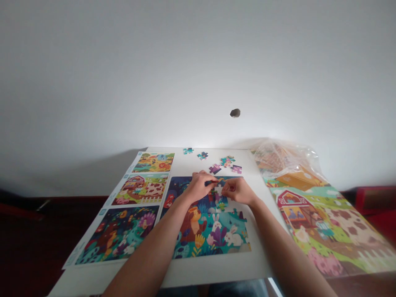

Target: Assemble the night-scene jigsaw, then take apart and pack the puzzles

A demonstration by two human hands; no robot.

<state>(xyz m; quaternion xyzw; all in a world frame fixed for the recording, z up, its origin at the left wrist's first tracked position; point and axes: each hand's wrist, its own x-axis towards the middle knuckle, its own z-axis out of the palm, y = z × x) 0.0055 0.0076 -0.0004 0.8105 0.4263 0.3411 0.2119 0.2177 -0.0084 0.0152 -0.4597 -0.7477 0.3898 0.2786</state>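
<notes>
A partly assembled jigsaw puzzle (204,231) lies in front of me, showing an orange animal, white rabbits and plants on dark blue and teal. Bare white shows in its upper right part. My left hand (200,187) rests over the puzzle's upper edge, fingers stretched out and the thumb slightly apart from them. Close on its right, my right hand (239,190) is closed, thumb and fingertips pinched beside a white gap; what they hold, if anything, is hidden. Below these fingertips, a narrow strip of joined pieces (221,203) runs down toward the rabbits.
Loose puzzle pieces (228,161) lie beyond my hands on the white table (192,280). A reference sheet (107,202) with three pictures is at left. On the right are a farm picture (328,231) and a clear plastic bag (287,159). A wall (185,82) stands behind.
</notes>
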